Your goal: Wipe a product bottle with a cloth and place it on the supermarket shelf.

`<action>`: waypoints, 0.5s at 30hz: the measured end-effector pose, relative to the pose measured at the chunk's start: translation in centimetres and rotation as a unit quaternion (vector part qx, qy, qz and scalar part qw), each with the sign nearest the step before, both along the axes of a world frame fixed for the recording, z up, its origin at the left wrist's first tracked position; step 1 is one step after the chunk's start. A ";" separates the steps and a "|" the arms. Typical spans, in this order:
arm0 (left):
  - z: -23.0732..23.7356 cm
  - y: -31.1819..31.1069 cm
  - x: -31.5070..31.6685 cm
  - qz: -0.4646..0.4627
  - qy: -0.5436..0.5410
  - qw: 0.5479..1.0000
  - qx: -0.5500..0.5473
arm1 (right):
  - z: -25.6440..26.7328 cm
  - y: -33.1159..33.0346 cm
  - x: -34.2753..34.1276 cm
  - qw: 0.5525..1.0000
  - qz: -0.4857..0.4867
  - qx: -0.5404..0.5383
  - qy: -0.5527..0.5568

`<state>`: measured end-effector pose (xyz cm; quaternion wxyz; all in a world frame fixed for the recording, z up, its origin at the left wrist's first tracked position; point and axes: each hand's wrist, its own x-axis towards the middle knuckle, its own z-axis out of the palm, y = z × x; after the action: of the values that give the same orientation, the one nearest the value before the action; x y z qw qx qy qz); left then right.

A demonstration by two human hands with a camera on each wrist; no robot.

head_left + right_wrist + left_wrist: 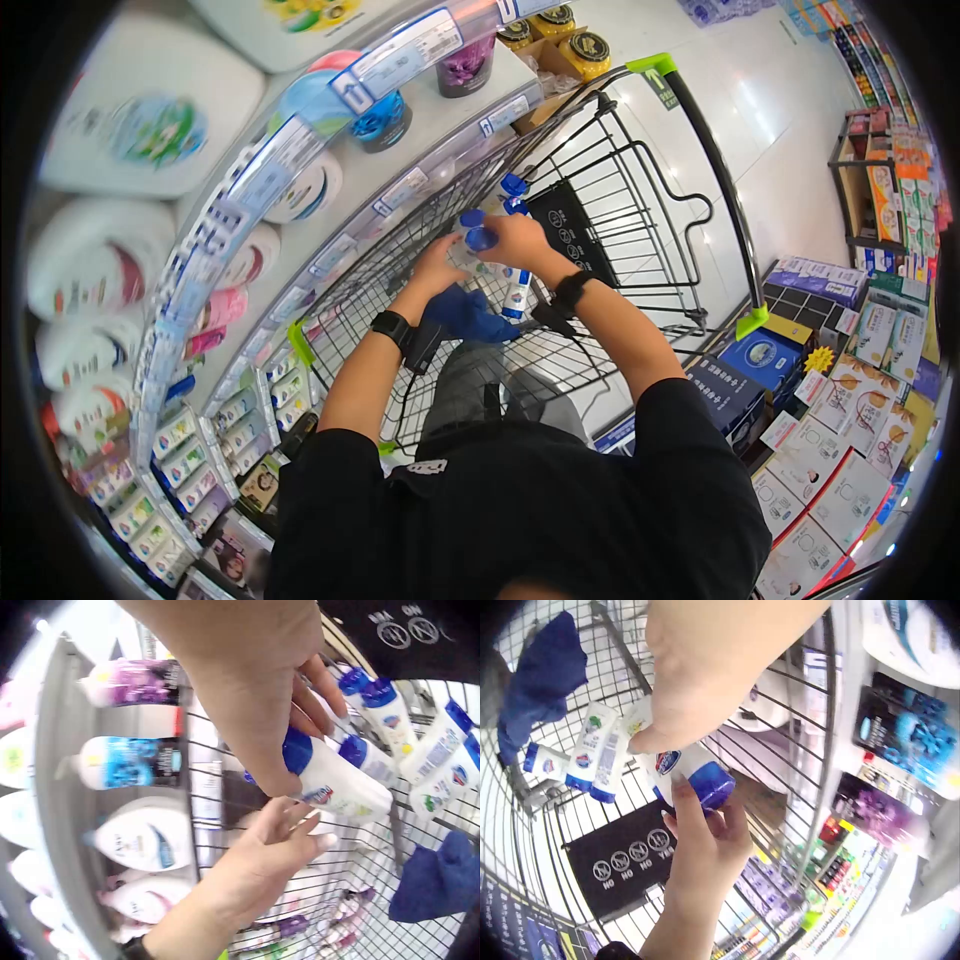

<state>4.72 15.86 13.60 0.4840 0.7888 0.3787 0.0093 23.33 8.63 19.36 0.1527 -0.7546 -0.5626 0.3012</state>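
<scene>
My right hand grips a white bottle near its blue cap, above the cart. In the left wrist view, the thumb and fingers of that hand are around the bottle's blue end. Beside it is my left hand, its fingers extended close under the bottle; contact is unclear. Two blue caps show between the hands in the head view. Several white bottles with blue caps lie beyond the hands, alongside a dark blue cloth.
The wire cart surrounds both hands, with a black sign on it. Shelves of large white bottles and price labels run along the left. Stacked boxes stand at the right, beyond the cart's handle.
</scene>
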 end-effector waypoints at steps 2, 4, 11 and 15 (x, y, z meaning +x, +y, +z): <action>3.0 -1.4 -0.2 -0.018 -0.051 0.997 -0.048 | 5.6 -2.3 0.4 0.998 0.004 0.015 0.055; 8.1 -3.0 -0.3 -0.046 -0.078 0.994 -0.068 | 10.7 -5.2 0.5 0.996 0.013 0.058 0.066; 21.7 -16.9 -4.6 -0.028 -0.245 0.893 -0.376 | 21.3 -18.1 -2.2 0.948 -0.013 0.114 0.297; 25.3 -26.2 -8.2 0.018 -0.322 0.747 -0.582 | 22.5 -24.8 -7.5 0.885 -0.145 0.118 0.427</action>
<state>-3.46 -10.34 38.95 0.9420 0.2979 0.1468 0.0490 15.88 -16.21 41.88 0.5081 -0.6025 -0.3583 0.5004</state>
